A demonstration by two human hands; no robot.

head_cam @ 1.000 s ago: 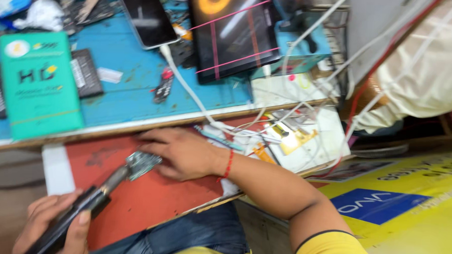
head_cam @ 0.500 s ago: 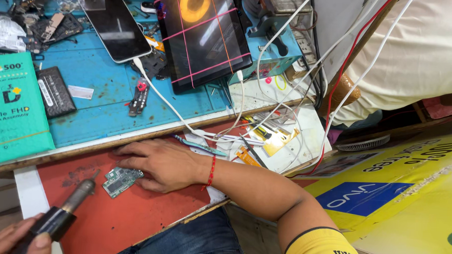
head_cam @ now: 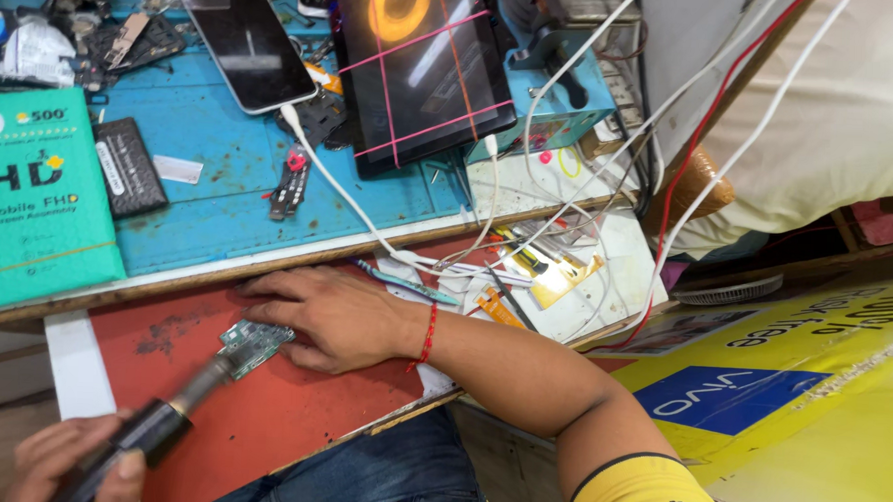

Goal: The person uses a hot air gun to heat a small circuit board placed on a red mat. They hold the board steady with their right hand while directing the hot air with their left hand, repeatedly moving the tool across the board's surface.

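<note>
My right hand (head_cam: 330,316) lies flat on the red mat (head_cam: 262,423), and its fingers pin a small green circuit board (head_cam: 252,339) in place. A red thread circles that wrist. At the bottom left, my left hand (head_cam: 68,460) grips a black-handled tool (head_cam: 148,431). The tool's metal nozzle points up and to the right, with its tip at the lower left edge of the board.
Behind the red mat lies a blue work mat (head_cam: 221,204) with a teal box (head_cam: 32,207), a black flat part (head_cam: 128,166), a phone (head_cam: 251,41) on a white cable and a tablet (head_cam: 423,67) bound with red bands. Cables and small parts clutter the right; a yellow poster (head_cam: 808,392) lies lower right.
The tool's nozzle drew back from the board half a second ago and now rests at its edge again. My right hand has stayed on the board.
</note>
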